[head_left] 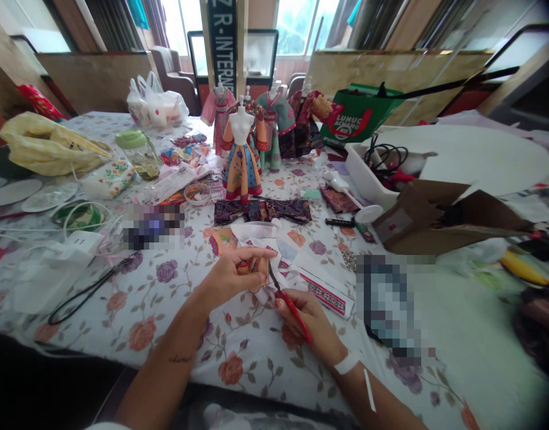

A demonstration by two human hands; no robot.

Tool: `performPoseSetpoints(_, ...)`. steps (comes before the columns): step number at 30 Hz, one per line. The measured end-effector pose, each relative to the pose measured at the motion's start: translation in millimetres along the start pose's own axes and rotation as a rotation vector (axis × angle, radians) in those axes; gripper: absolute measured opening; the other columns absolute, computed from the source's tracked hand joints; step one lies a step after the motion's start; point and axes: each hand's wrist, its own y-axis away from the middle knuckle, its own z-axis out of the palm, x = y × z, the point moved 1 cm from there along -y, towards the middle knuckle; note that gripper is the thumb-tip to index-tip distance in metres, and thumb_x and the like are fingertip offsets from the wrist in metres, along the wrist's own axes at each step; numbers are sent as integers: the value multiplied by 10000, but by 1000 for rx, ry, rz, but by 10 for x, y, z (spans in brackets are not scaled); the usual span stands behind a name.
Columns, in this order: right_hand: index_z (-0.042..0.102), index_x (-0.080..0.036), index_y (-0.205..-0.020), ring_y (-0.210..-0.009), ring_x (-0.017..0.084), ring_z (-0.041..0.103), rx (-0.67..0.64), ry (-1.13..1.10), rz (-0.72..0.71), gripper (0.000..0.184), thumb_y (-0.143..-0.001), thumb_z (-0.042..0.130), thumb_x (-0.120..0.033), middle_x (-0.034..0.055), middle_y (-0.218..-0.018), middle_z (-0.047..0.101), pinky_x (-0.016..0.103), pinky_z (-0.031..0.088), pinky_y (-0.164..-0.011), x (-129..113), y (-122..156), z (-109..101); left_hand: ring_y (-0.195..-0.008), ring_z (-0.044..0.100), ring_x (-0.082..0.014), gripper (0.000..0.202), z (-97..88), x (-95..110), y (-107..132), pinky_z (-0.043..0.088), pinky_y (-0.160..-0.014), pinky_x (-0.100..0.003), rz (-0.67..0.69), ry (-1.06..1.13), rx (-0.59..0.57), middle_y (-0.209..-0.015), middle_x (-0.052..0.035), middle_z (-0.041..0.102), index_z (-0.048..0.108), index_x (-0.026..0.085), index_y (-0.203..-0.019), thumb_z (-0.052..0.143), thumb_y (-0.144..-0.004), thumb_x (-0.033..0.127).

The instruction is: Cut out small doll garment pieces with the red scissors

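My left hand (232, 278) pinches a small tan scrap of cloth or card (258, 269) between thumb and fingers. My right hand (306, 318) is shut around red-handled scissors (293, 312), whose dark blades reach up to the scrap's edge. Just right of the hands lies a white paper strip with a woven red band (319, 291). Above them rests a dark paisley fabric piece (262, 210). Farther back stands a white dress form in a colourful doll skirt (241, 158).
A floral tablecloth (238, 352) covers the table, crowded with several dressed doll forms, a glass jar (140, 155), a white tray of black cables (368, 173), a brown cardboard piece (435, 218), a white power adapter (54, 269) and plastic bags (155, 103).
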Motion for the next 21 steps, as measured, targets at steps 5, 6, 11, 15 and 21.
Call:
performPoseSetpoints(5, 391, -201, -583, -274, 65, 376, -9, -5, -4, 481, -730, 655, -576, -106, -378, 339, 173, 297, -282, -11, 4, 7, -553, 541, -76, 402, 9, 21, 0, 423, -544, -195, -4, 30, -1, -713, 8, 627, 636, 165, -1130, 676, -730, 156)
performPoseSetpoints(6, 392, -201, -585, -274, 64, 375, -8, -5, -4, 479, -734, 653, -574, -106, -380, 342, 173, 299, -283, -11, 4, 9, -555, 542, -79, 405, 9, 23, -1, 424, -545, -198, -8, 30, 3, -709, 8, 627, 635, 161, -1131, 677, -728, 157)
performPoseSetpoints(11, 388, -200, -578, -275, 60, 365, 1, 3, -8, 478, -744, 650, -564, -106, -378, 336, 172, 307, -282, -7, 1, 7, -572, 549, -91, 427, 0, 6, -6, 432, -560, -208, -26, 8, 20, -710, 3, 637, 635, 157, -1142, 695, -719, 181)
performPoseSetpoints(15, 410, -196, -591, -275, 60, 372, 0, 16, 8, 466, -735, 657, -565, -106, -376, 348, 168, 317, -283, -9, -1, 3, -579, 550, -94, 434, -12, -15, -7, 436, -570, -210, -28, -20, 17, -724, -5, 646, 630, 162, -1155, 694, -727, 194)
performPoseSetpoints(21, 404, -197, -587, -276, 64, 389, 3, 7, 17, 480, -722, 662, -578, -108, -375, 338, 162, 323, -280, 7, -17, -7, -556, 516, -77, 424, -13, -28, -2, 408, -543, -201, -2, -15, 6, -720, 5, 610, 628, 157, -1153, 688, -736, 199)
